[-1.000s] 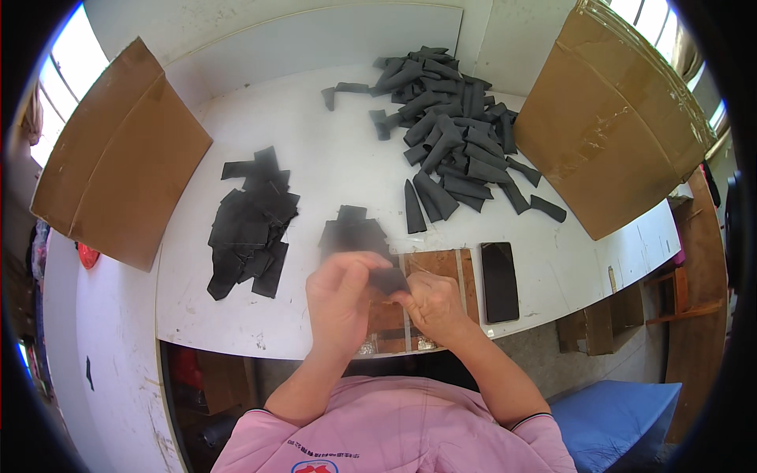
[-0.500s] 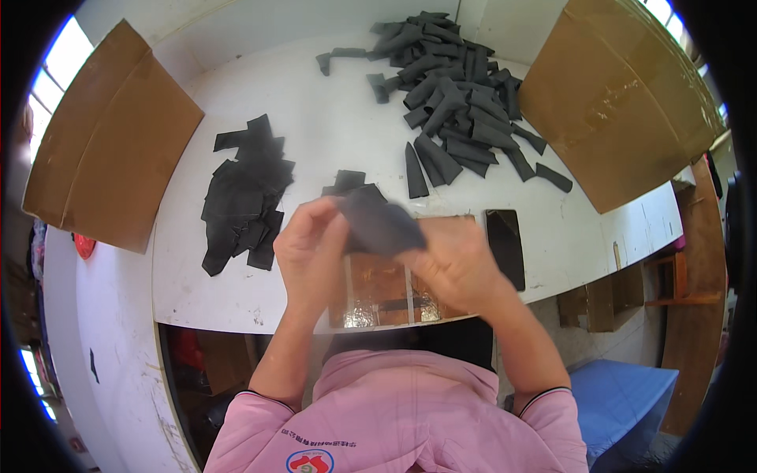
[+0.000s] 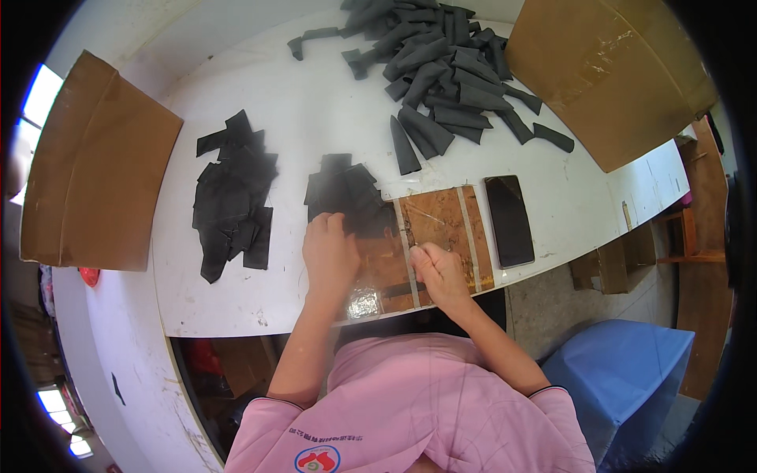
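Note:
My left hand (image 3: 329, 251) reaches onto the near edge of a small stack of black fabric pieces (image 3: 343, 189), its fingers lying on them, the fingertips partly lost against the dark cloth. The stack overlaps the far left part of a brown board (image 3: 438, 217) crossed by pale strips. Over the board's middle, my right hand (image 3: 443, 276) is closed in a fist, thumb on top. A tiny bit of something shows by its thumb, too small to name. To the left lies a looser pile of flat black pieces (image 3: 233, 197).
A big heap of rolled dark grey fabric pieces (image 3: 441, 71) fills the back of the white table (image 3: 303, 98). Cardboard boxes stand at left (image 3: 98, 169) and right (image 3: 611, 79). A black phone (image 3: 509, 221) lies right of the board. A blue bin (image 3: 619, 378) stands below right.
Both hands earlier held a blurred dark piece above the board. They have come apart and down, the left to the stack, the right over the board. The view has shifted slightly.

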`<state>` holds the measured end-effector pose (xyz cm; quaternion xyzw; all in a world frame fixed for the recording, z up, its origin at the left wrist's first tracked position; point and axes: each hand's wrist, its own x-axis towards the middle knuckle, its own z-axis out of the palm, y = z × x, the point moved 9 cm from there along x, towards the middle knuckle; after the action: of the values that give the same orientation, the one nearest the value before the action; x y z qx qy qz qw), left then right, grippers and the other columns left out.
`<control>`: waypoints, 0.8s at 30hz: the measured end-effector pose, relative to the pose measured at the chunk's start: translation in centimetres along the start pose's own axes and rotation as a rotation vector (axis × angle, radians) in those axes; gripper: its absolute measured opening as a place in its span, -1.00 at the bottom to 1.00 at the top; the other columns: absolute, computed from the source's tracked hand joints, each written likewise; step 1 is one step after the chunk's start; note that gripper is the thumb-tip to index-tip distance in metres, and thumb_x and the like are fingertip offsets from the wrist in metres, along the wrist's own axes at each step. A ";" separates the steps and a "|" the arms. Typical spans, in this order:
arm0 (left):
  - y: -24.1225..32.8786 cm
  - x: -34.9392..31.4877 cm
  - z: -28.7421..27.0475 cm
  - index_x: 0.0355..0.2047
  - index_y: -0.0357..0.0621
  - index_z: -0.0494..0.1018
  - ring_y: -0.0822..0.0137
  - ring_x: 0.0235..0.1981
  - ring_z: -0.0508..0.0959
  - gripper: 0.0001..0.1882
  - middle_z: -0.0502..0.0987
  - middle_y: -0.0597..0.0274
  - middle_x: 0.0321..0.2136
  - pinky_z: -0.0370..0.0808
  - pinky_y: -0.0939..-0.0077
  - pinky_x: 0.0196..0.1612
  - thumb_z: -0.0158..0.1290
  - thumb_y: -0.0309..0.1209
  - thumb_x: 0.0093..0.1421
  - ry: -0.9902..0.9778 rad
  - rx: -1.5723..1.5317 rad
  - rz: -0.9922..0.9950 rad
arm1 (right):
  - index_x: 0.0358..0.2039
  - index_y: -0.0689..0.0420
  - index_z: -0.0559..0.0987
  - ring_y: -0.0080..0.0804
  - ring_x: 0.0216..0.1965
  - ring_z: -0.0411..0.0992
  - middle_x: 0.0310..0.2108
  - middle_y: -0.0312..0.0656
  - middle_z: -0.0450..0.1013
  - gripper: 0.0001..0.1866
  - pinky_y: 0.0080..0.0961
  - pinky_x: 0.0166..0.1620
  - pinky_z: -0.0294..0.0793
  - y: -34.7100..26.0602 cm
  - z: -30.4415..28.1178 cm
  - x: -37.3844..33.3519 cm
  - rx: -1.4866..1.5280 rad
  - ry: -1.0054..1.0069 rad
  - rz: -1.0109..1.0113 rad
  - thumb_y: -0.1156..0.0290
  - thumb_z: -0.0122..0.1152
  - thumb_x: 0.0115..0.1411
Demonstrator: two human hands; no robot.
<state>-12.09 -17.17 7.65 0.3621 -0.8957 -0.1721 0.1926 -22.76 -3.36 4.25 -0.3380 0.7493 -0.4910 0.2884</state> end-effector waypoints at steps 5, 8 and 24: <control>1.0 0.2 0.1 -0.36 -0.31 0.39 0.03 -0.27 0.43 -0.74 0.42 -0.03 -0.31 0.39 0.28 -0.22 0.07 -0.58 -0.15 0.013 0.132 0.068 | -0.62 0.23 0.39 -0.09 -0.61 0.35 -0.70 -0.06 0.34 -0.69 -0.30 -0.53 0.30 -0.9 0.4 -0.4 -0.149 0.074 -0.193 0.26 -0.03 0.13; 1.1 0.3 0.2 -0.38 -0.30 0.40 0.03 -0.28 0.44 -0.76 0.42 -0.02 -0.31 0.39 0.28 -0.22 0.07 -0.56 -0.14 0.015 0.162 0.073 | -0.64 0.20 0.38 -0.11 -0.62 0.34 -0.70 -0.09 0.33 -0.73 -0.30 -0.54 0.29 -1.4 0.3 -0.7 -0.202 0.134 -0.307 0.30 0.01 0.10; -4.0 -1.2 -1.2 -0.57 -0.28 0.45 0.45 -0.65 0.41 -0.97 0.47 0.23 -0.64 0.33 0.58 -0.56 0.04 -0.56 -0.05 0.067 -0.811 -0.369 | -0.62 0.18 0.41 -0.17 -0.59 0.36 -0.67 -0.12 0.33 -0.78 -0.35 -0.52 0.32 -2.1 0.6 -1.1 -0.284 0.139 -0.384 0.34 0.05 0.07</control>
<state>-8.37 -19.26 6.64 0.4164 -0.6692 -0.5292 0.3142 -21.17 -3.44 6.05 -0.4767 0.7510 -0.4485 0.0873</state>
